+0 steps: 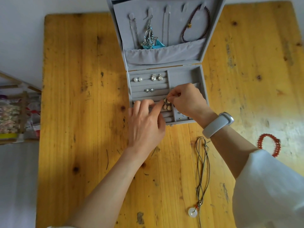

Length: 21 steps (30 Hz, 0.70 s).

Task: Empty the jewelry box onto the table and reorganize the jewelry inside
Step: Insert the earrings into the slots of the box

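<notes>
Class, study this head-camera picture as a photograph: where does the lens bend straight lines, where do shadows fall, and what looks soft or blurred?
Head view: the wide lens bows the table edges and splays the jewelry box lid outward; the left hand casts a shadow on the wood beside its wrist; the shelf clutter at the left edge and the white sleeve look soft; the earrings pinched by the right hand stay fairly sharp.

Both forearms extended forward, converging. Left hand (145, 124) knuckles-up, fingers curled, forefinger extended. Right hand (187, 100) pinching, thumb meeting forefinger.
</notes>
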Each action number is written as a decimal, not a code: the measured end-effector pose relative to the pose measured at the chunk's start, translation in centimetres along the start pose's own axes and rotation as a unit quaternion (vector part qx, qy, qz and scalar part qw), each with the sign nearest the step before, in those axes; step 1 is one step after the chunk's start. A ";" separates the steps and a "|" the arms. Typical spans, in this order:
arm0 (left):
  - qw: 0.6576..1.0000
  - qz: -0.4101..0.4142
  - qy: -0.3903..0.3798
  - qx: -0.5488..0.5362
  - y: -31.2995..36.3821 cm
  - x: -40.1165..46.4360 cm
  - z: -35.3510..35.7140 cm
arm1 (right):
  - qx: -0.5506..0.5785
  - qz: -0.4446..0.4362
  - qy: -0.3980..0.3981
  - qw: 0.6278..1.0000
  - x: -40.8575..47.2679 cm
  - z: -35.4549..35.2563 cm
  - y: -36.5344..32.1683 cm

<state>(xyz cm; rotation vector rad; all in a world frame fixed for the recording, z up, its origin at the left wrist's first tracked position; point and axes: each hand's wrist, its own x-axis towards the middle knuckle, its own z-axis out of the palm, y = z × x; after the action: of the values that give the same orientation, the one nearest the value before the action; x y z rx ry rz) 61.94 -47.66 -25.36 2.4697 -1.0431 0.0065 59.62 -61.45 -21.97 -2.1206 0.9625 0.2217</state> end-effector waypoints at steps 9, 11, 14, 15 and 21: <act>1.000 0.005 -0.012 0.005 0.0 0.6 0.1 | -0.028 -0.060 0.126 0.990 -0.7 1.8 1.0; 1.000 0.006 -0.009 0.007 -0.1 0.6 0.1 | -0.007 -0.096 0.161 0.982 -1.1 2.1 1.6; 1.000 0.013 -0.005 0.015 -0.2 0.7 0.2 | -0.010 -0.178 0.206 0.962 -1.9 2.2 2.9; 1.000 0.016 -0.005 0.019 -0.3 0.7 0.3 | -0.036 -0.206 0.210 0.955 -2.2 2.2 3.3; 0.999 0.024 -0.006 0.044 -0.3 0.9 0.3 | -0.191 -0.268 0.201 0.923 -3.1 2.2 4.4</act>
<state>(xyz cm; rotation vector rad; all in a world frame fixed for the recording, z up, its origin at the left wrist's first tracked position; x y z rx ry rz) 62.69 -48.20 -25.55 2.5264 -1.1293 0.0533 54.66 -59.90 -24.69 -2.7708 0.5404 -0.3447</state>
